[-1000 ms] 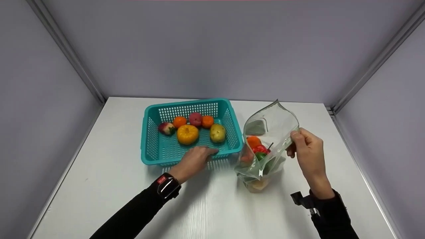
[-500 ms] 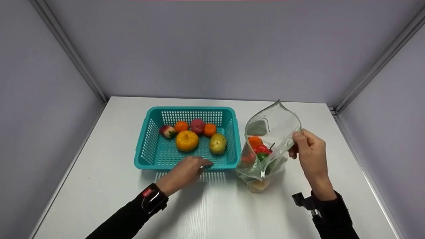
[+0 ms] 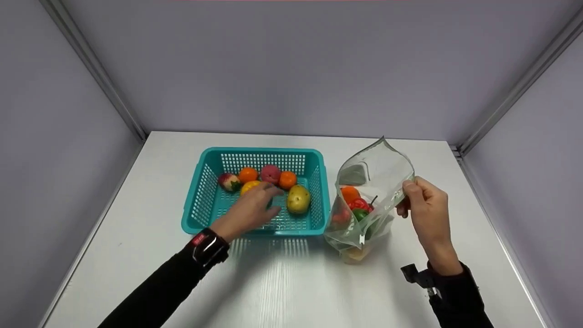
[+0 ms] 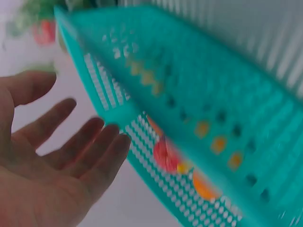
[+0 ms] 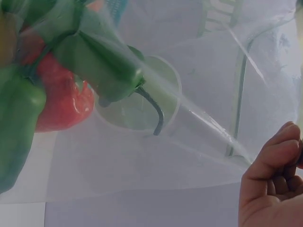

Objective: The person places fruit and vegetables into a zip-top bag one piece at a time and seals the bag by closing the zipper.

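Beneath the left grip, its fingers parted and holding nothing, a yellow pumpkin lies in a teal basket; the grip has just moved inward from the near rim, apparently putting the produce within reach. To its right, the right grip pinches the edge of a clear bag, mouth open on the bench, peppers inside.

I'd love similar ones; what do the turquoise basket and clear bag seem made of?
Basket: probably moulded plastic, smooth and satin, judging by its regular holes and rounded corners. Bag: likely thin, glossy plastic film, since it creases, glints and is see-through.
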Demonstrator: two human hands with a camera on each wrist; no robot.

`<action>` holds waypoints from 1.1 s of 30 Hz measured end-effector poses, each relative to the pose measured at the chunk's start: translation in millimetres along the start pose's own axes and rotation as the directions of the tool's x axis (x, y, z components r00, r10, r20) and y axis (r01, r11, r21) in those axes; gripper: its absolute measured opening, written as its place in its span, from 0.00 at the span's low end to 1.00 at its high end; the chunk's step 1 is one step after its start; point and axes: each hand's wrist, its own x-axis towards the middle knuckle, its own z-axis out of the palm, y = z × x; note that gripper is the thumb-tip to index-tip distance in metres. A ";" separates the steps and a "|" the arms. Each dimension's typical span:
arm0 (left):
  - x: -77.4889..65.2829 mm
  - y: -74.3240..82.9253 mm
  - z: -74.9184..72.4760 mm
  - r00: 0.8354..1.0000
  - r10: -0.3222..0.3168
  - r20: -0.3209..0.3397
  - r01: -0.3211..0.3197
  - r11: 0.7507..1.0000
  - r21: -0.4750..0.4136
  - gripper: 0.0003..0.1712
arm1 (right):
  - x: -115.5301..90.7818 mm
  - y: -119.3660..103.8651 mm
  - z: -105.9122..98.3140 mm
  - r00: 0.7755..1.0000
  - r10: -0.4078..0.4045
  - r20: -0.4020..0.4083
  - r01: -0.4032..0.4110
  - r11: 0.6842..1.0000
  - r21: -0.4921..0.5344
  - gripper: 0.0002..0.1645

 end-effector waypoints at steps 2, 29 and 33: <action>12.1 -7.0 -7.6 0.999 -0.015 -0.048 0.017 0.999 0.039 0.24 | 0.0 -0.2 0.5 1.000 0.000 0.000 0.000 1.000 0.001 0.22; 49.0 -44.6 11.0 0.946 -0.280 0.162 0.158 0.838 0.522 0.36 | -4.4 -0.8 3.5 1.000 -0.014 0.022 0.014 1.000 -0.008 0.23; 52.1 -43.7 10.0 0.936 -0.304 0.180 0.165 0.828 0.536 0.36 | -3.7 -0.7 4.0 1.000 -0.019 0.020 0.019 1.000 -0.020 0.23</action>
